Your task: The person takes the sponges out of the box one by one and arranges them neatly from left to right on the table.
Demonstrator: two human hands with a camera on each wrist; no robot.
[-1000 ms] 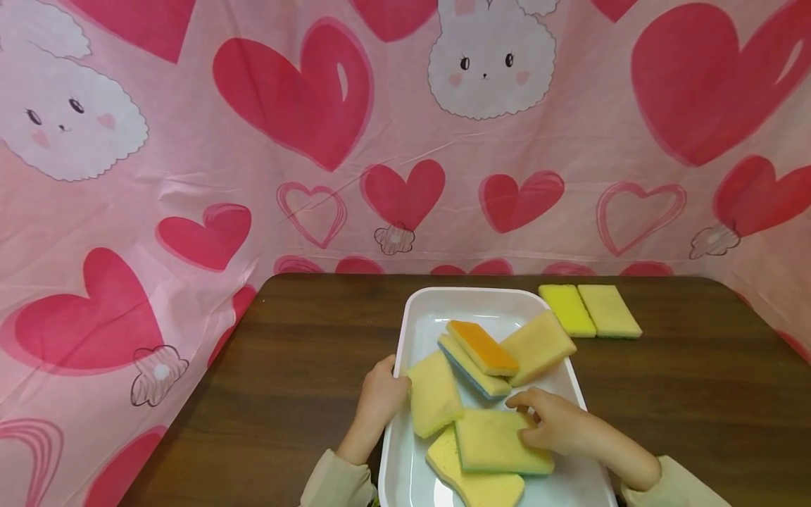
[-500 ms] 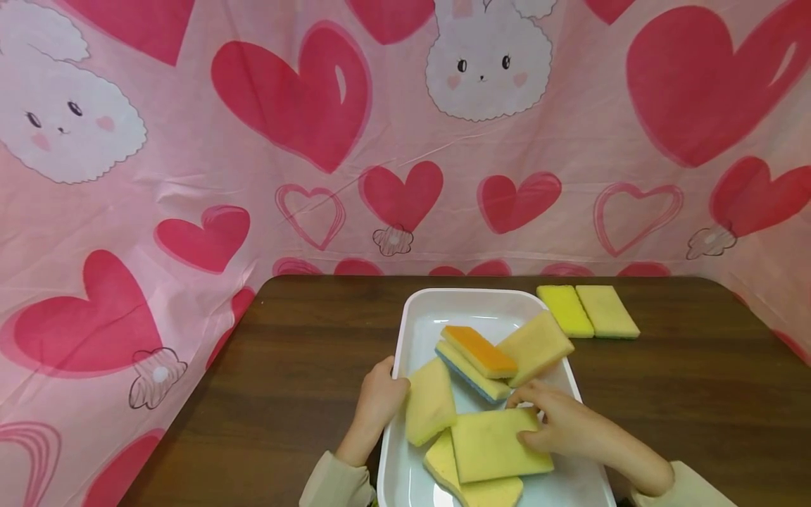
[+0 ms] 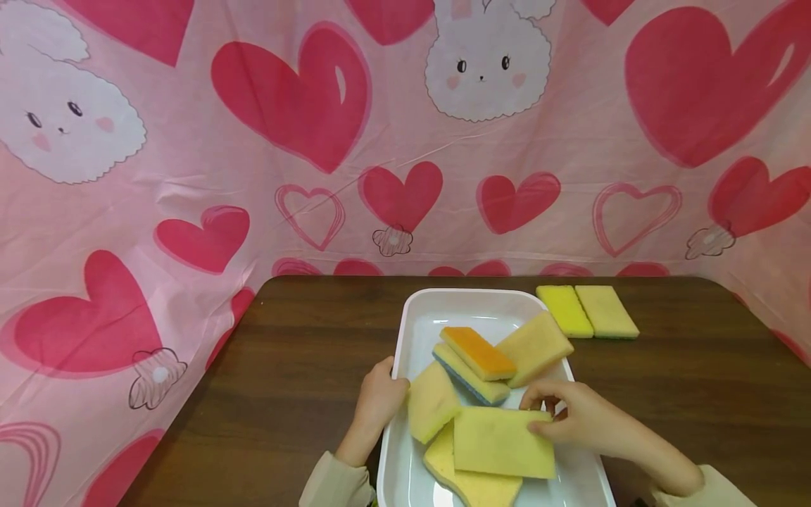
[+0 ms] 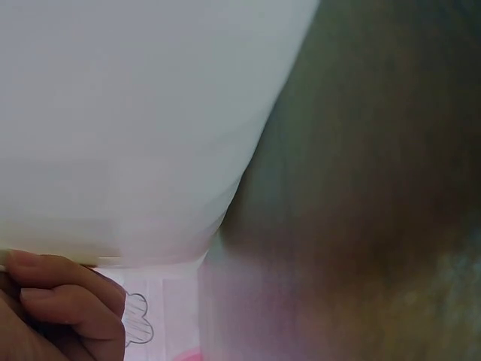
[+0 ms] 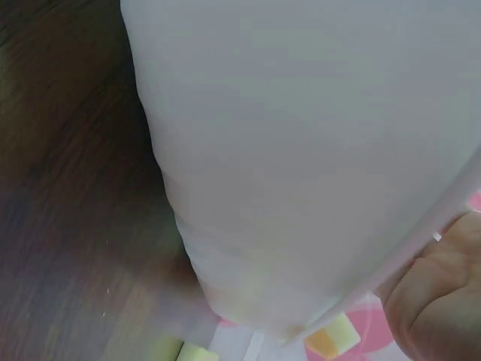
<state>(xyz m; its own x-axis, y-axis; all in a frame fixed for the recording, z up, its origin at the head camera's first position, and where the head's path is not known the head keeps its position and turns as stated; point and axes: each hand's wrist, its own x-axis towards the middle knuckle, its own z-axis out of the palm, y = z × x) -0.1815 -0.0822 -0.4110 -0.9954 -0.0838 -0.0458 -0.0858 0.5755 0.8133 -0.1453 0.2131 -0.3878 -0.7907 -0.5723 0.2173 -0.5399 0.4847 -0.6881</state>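
A white tray (image 3: 400,338) holds several sponges in the head view. My left hand (image 3: 383,391) grips its left rim, and the left wrist view shows the curled fingers (image 4: 83,304) at the rim. Over the tray's right side, my right hand (image 3: 579,415) pinches a pale yellow sponge (image 3: 500,443) by its upper right corner, thumb in front. Beneath that sponge lies another yellow sponge (image 3: 465,482). A further pale sponge (image 3: 433,401) leans by the left wall. The right wrist view shows mostly the tray's outer wall (image 5: 301,150); the held sponge is hidden there.
Farther back in the tray, an orange-topped sponge (image 3: 479,352) rests on a blue-backed one (image 3: 465,373), beside a pale sponge (image 3: 535,348) against the right rim. Two sponges, one bright yellow (image 3: 565,311) and one pale (image 3: 607,311), lie side by side on the brown table (image 3: 304,338).
My right hand has closed its pinch on the sponge's upper right corner and shifted slightly right. The sponge has tilted up to face me more. My left hand keeps its place on the rim.
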